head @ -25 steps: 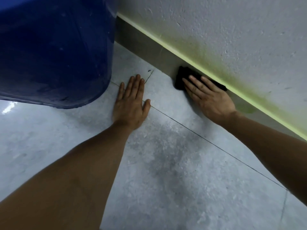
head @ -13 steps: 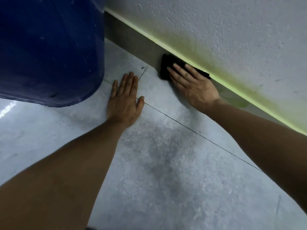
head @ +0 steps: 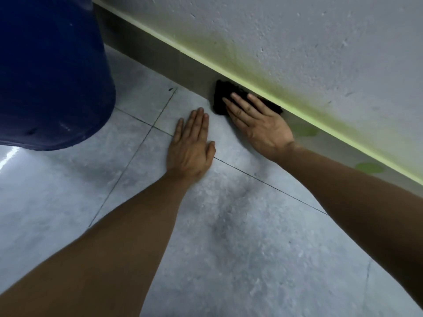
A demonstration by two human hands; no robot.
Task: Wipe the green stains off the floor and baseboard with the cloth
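Observation:
A black cloth is pressed against the grey baseboard where it meets the floor. My right hand lies flat on the cloth, fingers stretched over it. My left hand rests palm down on the grey floor tile just left of the cloth, holding nothing. Two green stains show on the baseboard right of my right hand: one near the wrist, another further right. A yellow-green strip runs along the baseboard's top, with a greenish tint on the wall above.
A large dark blue barrel stands on the floor at the left, close to the baseboard. The white rough wall fills the upper right. Dark tile joints cross near my left hand.
My right hand and the cloth have slid along the baseboard. My left hand stays flat on the tile. The view has shifted, so two green stains now show at the right.

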